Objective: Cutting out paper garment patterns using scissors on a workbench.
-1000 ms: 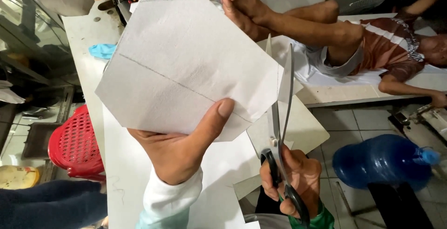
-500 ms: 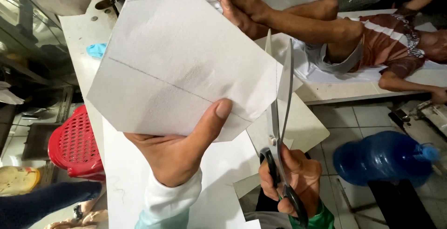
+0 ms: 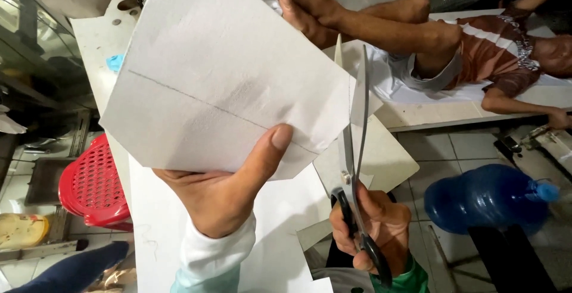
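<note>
My left hand (image 3: 229,188) holds up a large white sheet (image 3: 226,78) with pencil lines drawn across it, thumb pressed on its lower edge. My right hand (image 3: 372,227) grips black-handled scissors (image 3: 353,150), blades pointing up and nearly shut along the sheet's right edge. A narrow cut strip of the sheet stands just right of the blades.
A white worktable (image 3: 161,233) lies below the sheet. A red plastic basket (image 3: 92,180) sits at the left, a blue water jug (image 3: 485,197) on the tiled floor at right. A person (image 3: 453,45) lies on a raised platform beyond, bare feet toward me.
The sheet has shifted slightly left and the scissors' blades have come closer together along its right edge. A dark sleeve at the lower left has moved.
</note>
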